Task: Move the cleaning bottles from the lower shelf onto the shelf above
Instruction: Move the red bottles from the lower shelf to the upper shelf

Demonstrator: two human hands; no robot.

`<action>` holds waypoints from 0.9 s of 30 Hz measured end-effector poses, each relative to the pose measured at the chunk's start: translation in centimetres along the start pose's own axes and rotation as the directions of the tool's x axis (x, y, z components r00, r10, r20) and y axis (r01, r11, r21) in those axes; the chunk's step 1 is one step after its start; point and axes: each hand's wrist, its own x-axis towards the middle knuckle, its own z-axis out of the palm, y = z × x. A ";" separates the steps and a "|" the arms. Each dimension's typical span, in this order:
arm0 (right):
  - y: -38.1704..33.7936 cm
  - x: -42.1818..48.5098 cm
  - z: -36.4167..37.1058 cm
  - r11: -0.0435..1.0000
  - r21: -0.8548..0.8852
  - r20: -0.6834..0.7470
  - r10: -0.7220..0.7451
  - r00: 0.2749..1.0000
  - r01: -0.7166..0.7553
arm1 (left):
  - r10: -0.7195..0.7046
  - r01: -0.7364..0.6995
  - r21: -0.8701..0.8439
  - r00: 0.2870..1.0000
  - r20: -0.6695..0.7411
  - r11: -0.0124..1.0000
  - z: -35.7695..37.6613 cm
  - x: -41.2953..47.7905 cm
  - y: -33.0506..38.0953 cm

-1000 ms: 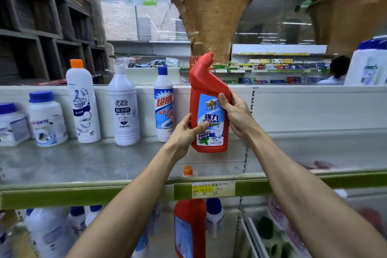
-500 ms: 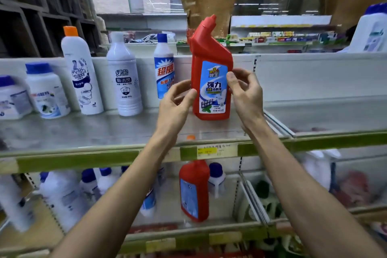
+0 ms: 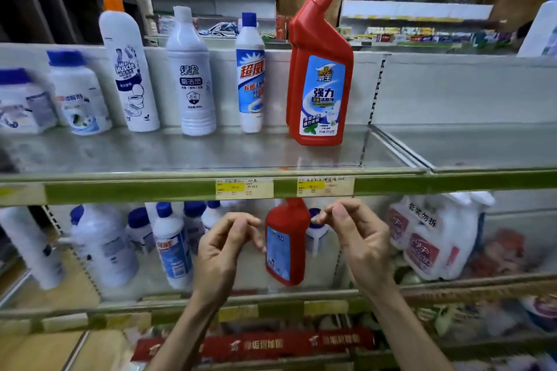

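A red angled-neck cleaning bottle [image 3: 319, 69] with a blue label stands upright on the upper shelf [image 3: 211, 156], right of several white bottles [image 3: 190, 75]. On the lower shelf [image 3: 229, 300] another red bottle [image 3: 284, 245] stands between white blue-capped bottles [image 3: 173, 245]. My left hand [image 3: 224, 245] and my right hand [image 3: 357, 235] hover in front of the lower shelf on either side of that red bottle, fingers loosely curled, holding nothing. Neither hand touches it.
Two white tubs [image 3: 78, 93] stand at the upper shelf's left end. A divider [image 3: 391, 144] bounds a bare section to the right. White jugs with red labels [image 3: 434, 235] fill the lower shelf's right side. Price tags [image 3: 284, 188] sit on the green shelf edge.
Both hands let go of the red bottle on the upper shelf and dropped to the lower shelf, either side of the second red bottle. The camera tilted down.
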 end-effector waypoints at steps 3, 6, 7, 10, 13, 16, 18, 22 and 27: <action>2.6 -2.3 -0.4 0.989 -0.097 -0.002 0.108 0.994 -0.108 | -0.129 0.132 0.045 0.990 -0.056 0.990 -0.9 -1.0 -2.6; 6.1 -2.8 -0.5 0.937 -0.176 -0.063 0.294 0.954 -0.301 | -0.289 0.295 0.063 0.953 -0.089 0.953 -1.5 -1.1 -5.5; 7.4 -2.6 -0.4 0.909 -0.194 -0.083 0.360 0.929 -0.369 | -0.339 0.347 0.068 0.935 -0.105 0.935 -1.6 -1.0 -6.4; 11.1 -1.6 0.1 0.784 -0.289 -0.077 0.553 0.830 -0.549 | -0.436 0.453 0.094 0.886 -0.159 0.886 -1.9 -1.0 -8.7; 14.5 -1.0 0.9 0.760 -0.317 -0.021 0.593 0.805 -0.568 | -0.448 0.471 0.130 0.878 -0.172 0.873 -2.0 -1.2 -10.1; 16.7 -1.0 2.5 0.781 -0.342 -0.011 0.553 0.833 -0.523 | -0.424 0.449 0.168 0.890 -0.169 0.877 -2.3 -1.5 -11.0; 17.5 -1.1 3.5 0.812 -0.304 -0.059 0.506 0.861 -0.498 | -0.415 0.440 0.160 0.894 -0.170 0.883 -2.6 -2.0 -11.4; 18.0 -1.5 3.6 0.846 -0.227 -0.115 0.468 0.876 -0.482 | -0.402 0.421 0.145 0.904 -0.144 0.895 -4.1 -3.4 -11.3; 15.6 -3.4 3.4 0.872 -0.111 -0.111 0.467 0.877 -0.478 | -0.412 0.424 0.135 0.905 -0.108 0.896 -5.3 -3.8 -10.4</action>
